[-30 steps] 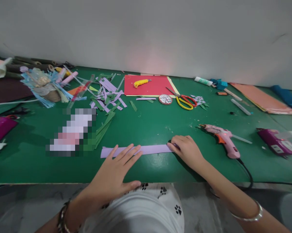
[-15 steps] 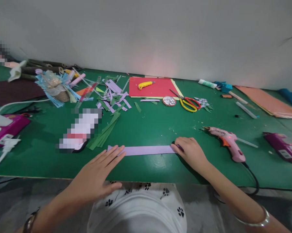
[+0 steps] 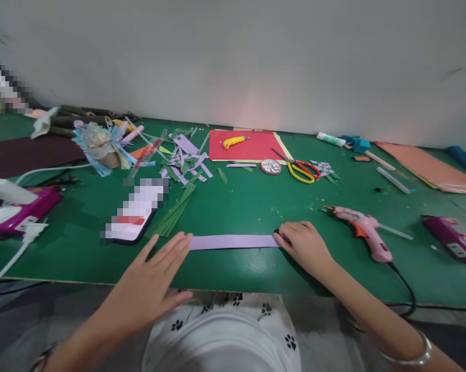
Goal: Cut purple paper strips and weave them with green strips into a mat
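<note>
On the counter (image 3: 233,271), my left hand (image 3: 155,276), fingers open, has slid to one end of the purple strip (image 3: 233,242), baring its flat middle; my right hand (image 3: 305,245) stays at the other, fingers curled, whether gripping I cannot tell.

Illegible throughout, without a readable word or number.
Too small to read on the white-and-green tube (image 3: 331,139), far right; pixelated on the phone (image 3: 138,213), left.
</note>
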The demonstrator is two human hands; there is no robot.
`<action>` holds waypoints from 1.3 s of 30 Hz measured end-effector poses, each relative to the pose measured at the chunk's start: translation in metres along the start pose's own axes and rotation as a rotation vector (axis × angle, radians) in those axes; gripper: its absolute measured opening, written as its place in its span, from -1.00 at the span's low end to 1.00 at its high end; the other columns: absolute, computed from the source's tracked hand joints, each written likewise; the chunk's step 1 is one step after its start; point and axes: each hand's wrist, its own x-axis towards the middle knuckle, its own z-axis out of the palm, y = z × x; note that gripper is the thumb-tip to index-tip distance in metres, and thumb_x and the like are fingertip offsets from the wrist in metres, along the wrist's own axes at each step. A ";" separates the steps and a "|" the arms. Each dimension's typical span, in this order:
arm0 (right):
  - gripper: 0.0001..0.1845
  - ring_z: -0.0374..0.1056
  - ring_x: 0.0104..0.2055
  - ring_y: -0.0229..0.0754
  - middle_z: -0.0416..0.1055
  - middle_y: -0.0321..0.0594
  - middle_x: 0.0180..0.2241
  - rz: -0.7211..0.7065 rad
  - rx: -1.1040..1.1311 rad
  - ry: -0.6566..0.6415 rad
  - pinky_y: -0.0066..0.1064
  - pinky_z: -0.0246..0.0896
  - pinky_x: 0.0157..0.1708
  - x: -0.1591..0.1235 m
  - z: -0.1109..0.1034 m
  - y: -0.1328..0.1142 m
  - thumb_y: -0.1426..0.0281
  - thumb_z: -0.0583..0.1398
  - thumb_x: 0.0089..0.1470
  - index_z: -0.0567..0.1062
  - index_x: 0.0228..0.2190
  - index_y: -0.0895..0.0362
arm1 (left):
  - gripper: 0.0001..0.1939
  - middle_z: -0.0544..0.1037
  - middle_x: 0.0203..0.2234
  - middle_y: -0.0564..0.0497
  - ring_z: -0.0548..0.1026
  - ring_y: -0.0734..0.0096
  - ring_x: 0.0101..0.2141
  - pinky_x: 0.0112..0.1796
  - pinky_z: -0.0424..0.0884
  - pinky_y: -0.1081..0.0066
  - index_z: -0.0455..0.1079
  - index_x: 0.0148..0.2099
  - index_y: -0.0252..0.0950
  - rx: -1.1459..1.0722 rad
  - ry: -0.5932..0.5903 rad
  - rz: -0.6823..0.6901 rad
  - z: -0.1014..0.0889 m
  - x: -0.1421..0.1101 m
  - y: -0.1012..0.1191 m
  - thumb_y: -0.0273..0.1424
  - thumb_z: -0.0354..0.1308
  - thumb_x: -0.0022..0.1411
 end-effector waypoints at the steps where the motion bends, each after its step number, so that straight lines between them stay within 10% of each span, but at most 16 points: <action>1: -0.71 0.28 -0.52 -0.26 0.35 -0.32 -0.62 -0.001 -0.009 0.007 -0.38 -0.01 -0.28 0.000 -0.001 0.000 0.40 0.01 0.09 0.35 -0.62 0.15 | -0.28 0.16 0.14 -0.03 0.17 0.20 0.11 0.09 -0.08 0.20 -0.04 0.23 -0.28 -0.023 -0.017 0.027 0.000 0.007 0.005 0.05 -0.22 0.16; 6: -0.71 0.30 -0.47 -0.23 0.40 -0.29 -0.58 0.045 -0.066 0.016 -0.24 -0.08 -0.06 0.002 -0.010 -0.007 0.41 -0.01 0.10 0.39 -0.58 0.13 | -0.24 -0.02 0.20 -0.04 0.02 0.25 0.17 0.11 -0.07 0.22 -0.15 0.26 -0.33 -0.193 -0.237 0.131 -0.002 0.041 0.031 0.04 -0.19 0.16; 11: -0.62 0.18 0.02 -0.07 0.37 -0.12 -0.05 -0.061 -0.036 0.095 -0.09 -0.41 0.10 -0.008 -0.015 -0.045 0.31 -0.08 0.16 0.35 -0.08 0.15 | -0.18 -0.13 0.22 -0.04 -0.10 0.23 0.20 0.13 -0.16 0.13 -0.23 0.27 -0.30 -0.286 -0.341 0.055 -0.002 0.049 0.041 0.03 -0.09 0.11; 17: -0.26 -0.09 0.21 -0.10 0.01 -0.08 0.18 -0.180 0.187 -0.215 -0.12 -0.33 0.15 -0.022 -0.012 -0.078 0.01 -0.16 0.09 0.07 0.13 0.27 | -0.16 -0.05 0.21 -0.05 -0.04 0.19 0.19 0.13 -0.20 0.04 -0.22 0.27 -0.26 -0.343 -0.297 0.025 0.002 0.046 0.041 0.10 -0.15 0.08; 39: -0.41 0.09 0.14 -0.10 0.12 -0.10 0.13 0.125 -0.025 -0.176 -0.12 0.08 0.02 -0.078 -0.019 0.022 0.14 -0.08 0.11 0.11 0.12 0.11 | -0.29 0.06 0.18 -0.06 0.10 0.21 0.15 0.06 0.12 0.20 -0.21 0.27 -0.27 -0.224 -0.106 0.061 0.008 0.024 0.021 -0.07 -0.12 0.19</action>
